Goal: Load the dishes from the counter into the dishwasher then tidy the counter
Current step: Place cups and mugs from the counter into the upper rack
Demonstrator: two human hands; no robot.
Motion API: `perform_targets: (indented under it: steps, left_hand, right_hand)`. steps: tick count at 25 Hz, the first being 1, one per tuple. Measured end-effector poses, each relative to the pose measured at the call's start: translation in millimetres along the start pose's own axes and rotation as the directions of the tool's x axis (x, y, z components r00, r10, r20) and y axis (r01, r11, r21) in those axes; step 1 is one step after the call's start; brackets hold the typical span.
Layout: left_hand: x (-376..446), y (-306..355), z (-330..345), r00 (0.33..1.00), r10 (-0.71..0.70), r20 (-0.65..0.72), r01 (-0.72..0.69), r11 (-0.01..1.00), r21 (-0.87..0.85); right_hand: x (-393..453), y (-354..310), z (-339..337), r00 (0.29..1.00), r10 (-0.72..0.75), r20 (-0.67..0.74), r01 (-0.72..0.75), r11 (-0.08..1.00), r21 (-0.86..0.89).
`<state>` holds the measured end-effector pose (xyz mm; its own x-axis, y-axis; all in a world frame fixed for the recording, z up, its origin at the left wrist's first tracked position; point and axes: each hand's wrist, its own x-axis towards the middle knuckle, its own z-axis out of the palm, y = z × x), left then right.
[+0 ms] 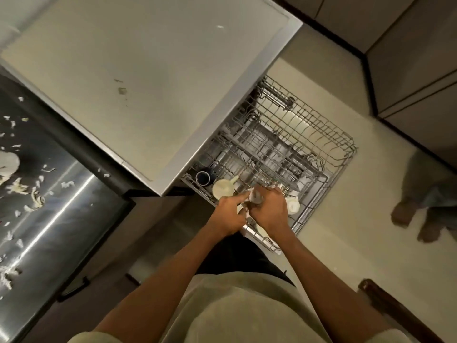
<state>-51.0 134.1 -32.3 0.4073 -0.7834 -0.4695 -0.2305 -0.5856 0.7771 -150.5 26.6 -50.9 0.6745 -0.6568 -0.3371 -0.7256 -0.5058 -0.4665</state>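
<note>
**Head view: both hands on a glass over the dishwasher rack**

Head camera looks straight down at 2 bare arms reaching over the pulled-out upper rack (321, 134) of the dishwasher. The left hand (228, 214) and right hand (269, 209) meet at the rack's near edge, fingers of both curled round a clear glass (256, 198) held between them; blur hides the exact finger placement. Just beyond the hands, inside the rack, a cream mug (222, 189) stands mouth up with its handle pointing away, and a dark blue mug (203, 177) sits beside it near the counter edge. A white cup (293, 206) lies just right of the right hand. The pale counter (138, 78) carries a few small stains. At far left, a steel surface (57, 206) is strewn with white scraps.
</note>
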Motion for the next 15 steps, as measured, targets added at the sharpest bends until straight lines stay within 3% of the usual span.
perform_targets:
  steps: [5, 10, 15]
  left_hand:
    - [42, -17, 21, 0.983, -0.058, 0.172, 0.04, 0.994, 0.103]
    - [86, -28, 35, 0.946, -0.04, 0.322, -0.032, 0.976, 0.217]
    - [119, -62, 45, 0.915, -0.13, 0.381, -0.045, 0.907, 0.418]
  right_hand:
    - [22, 31, 29, 0.962, 0.274, 0.013, -0.272, 0.947, 0.169]
    - [46, 48, 47, 0.916, 0.4, -0.015, -0.373, 0.867, 0.331]
    - [70, 53, 56, 0.849, 0.529, 0.006, -0.5, 0.799, 0.334]
